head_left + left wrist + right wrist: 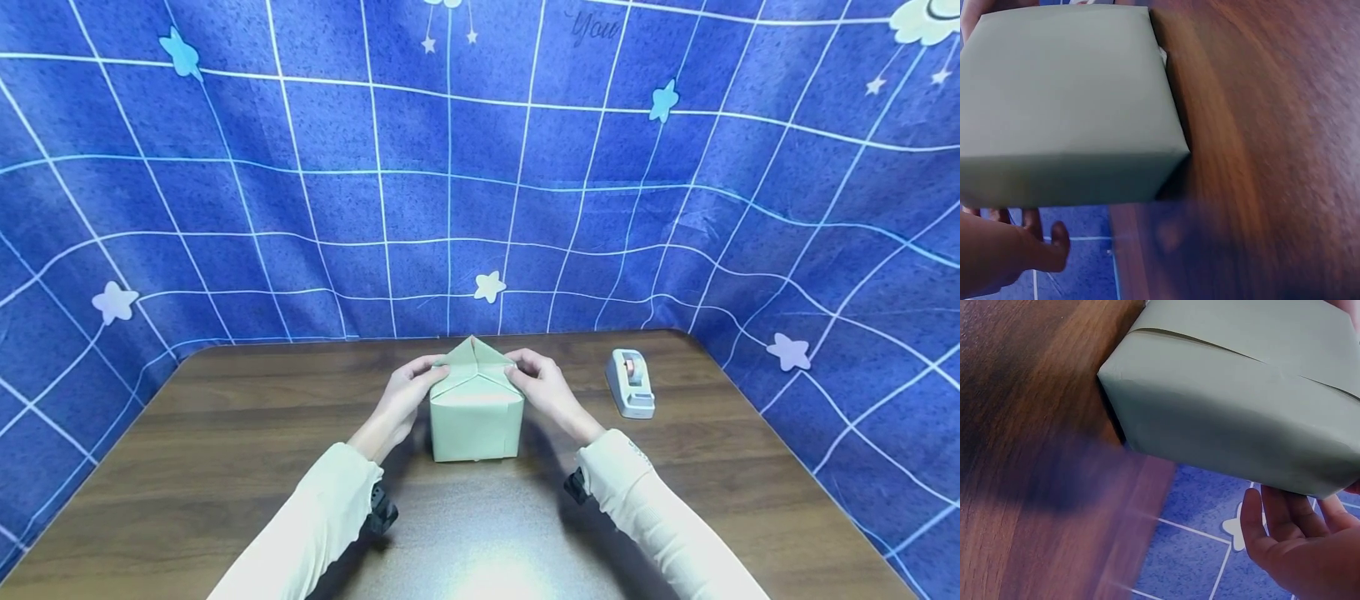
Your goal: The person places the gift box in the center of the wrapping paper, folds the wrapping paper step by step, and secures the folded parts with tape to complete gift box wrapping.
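A box wrapped in pale green paper stands in the middle of the dark wooden table. At its far end a triangular paper flap points up. My left hand grips the far left top corner, fingertips on the folded paper. My right hand does the same at the far right corner. The left wrist view has the box close up, with my left hand below it. In the right wrist view, the box shows a paper seam, and my right hand reaches past its end.
A white tape dispenser sits on the table to the right of the box. A blue star-patterned cloth hangs behind and around the table. Bare tabletop lies to the left and in front of the box.
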{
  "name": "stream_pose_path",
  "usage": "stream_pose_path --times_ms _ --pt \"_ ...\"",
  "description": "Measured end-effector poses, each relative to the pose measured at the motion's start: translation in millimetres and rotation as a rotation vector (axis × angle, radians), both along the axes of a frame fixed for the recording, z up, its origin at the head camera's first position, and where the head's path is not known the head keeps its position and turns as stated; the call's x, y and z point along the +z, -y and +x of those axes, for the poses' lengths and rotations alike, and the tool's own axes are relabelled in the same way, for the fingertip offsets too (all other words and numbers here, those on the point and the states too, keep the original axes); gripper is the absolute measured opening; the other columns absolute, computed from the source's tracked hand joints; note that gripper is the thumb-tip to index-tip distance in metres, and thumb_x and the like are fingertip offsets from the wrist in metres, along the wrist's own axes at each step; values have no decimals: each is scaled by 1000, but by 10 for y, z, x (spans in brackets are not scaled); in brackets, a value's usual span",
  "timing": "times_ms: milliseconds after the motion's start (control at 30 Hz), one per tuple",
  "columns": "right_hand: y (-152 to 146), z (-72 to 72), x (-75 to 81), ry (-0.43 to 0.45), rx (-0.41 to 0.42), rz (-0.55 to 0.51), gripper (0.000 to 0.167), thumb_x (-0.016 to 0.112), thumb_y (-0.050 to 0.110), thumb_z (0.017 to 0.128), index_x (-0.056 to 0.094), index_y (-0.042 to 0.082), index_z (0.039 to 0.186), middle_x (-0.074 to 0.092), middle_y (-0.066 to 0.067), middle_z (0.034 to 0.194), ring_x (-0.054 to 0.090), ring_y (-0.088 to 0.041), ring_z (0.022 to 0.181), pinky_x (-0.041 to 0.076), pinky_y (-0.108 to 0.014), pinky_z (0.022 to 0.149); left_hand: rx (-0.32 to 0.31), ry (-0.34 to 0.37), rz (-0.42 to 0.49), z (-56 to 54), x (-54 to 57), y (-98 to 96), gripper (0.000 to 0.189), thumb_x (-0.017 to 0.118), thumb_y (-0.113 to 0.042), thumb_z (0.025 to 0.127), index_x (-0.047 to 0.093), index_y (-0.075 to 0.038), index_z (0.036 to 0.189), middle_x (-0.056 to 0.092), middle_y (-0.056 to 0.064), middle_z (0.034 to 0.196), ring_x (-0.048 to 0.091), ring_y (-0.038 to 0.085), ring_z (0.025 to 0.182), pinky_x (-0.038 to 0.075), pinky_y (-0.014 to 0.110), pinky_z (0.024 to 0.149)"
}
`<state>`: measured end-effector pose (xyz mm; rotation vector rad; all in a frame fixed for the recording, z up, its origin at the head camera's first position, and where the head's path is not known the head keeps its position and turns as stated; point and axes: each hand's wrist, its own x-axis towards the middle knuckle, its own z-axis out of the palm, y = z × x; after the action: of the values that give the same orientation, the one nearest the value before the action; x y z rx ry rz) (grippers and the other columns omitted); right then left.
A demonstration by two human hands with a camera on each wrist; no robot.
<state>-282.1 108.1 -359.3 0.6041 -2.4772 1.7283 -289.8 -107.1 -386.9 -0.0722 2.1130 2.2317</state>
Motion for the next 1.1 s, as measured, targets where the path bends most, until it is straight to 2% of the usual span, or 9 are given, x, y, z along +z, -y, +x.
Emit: stream_pose_path --times_ms 67,133,267,333,500,700,867,1100 --pt "-11 -40 -56 -16 3 -9 24 51 6 90 58 -7 109 65 -22 93 58 -12 78 47 -24 72 12 -28 14 5 3 29 32 61 -15 84 59 -7 115 64 -11 86 56 5 80 42 26 79" --pt "-24 -89 -121 -28 4 -17 24 51 8 90 59 -3 110 66 -19 94 58 -11 78 47 -25 73 31 -60 -13 13 12 51 30 60 -14 84 61 -7 114 65 -9 89 55 6 82 42 27 83" --pt "-25 -119 -159 -22 -8 -35 24 52 7 90 61 1 111 66 -19 96 58 -10 80 47 -25 75 61 -120 -127 39 41 73 28 60 -14 85 63 -9 112 65 -2 99 54 8 90 39 29 88" --pt "-26 -129 -165 -22 3 -52 24 50 6 90 60 0 112 66 -21 98 59 -11 81 47 -24 75 63 -138 -162 51 52 75 28 60 -13 85 63 -10 112 65 2 103 54 8 91 40 27 85" --pt "-33 -147 -169 -31 41 -99 26 48 1 90 59 -2 114 64 -23 107 63 -20 92 48 -26 81 48 -153 -151 67 63 76 29 60 -10 84 64 -10 113 65 5 107 56 9 93 42 25 83" --pt "-30 -157 -171 -37 60 -140 26 49 -3 89 60 -4 113 64 -23 108 61 -33 100 49 -31 86 25 -182 -148 83 53 77 27 59 -10 85 65 -11 111 67 0 105 57 7 93 44 24 84" --pt "-33 -153 -172 -70 31 -119 24 50 -4 87 64 -3 106 66 -20 106 61 -28 98 48 -22 81 19 -247 -177 90 31 82 22 57 -7 85 68 -9 105 67 -1 101 56 6 88 44 22 78" --pt "-35 -136 -177 -75 1 -87 22 50 -3 86 68 0 99 68 -15 104 61 -18 95 48 -21 78 -2 -350 -255 81 -24 101 20 54 -6 87 70 -7 99 68 8 103 54 5 79 44 19 69"
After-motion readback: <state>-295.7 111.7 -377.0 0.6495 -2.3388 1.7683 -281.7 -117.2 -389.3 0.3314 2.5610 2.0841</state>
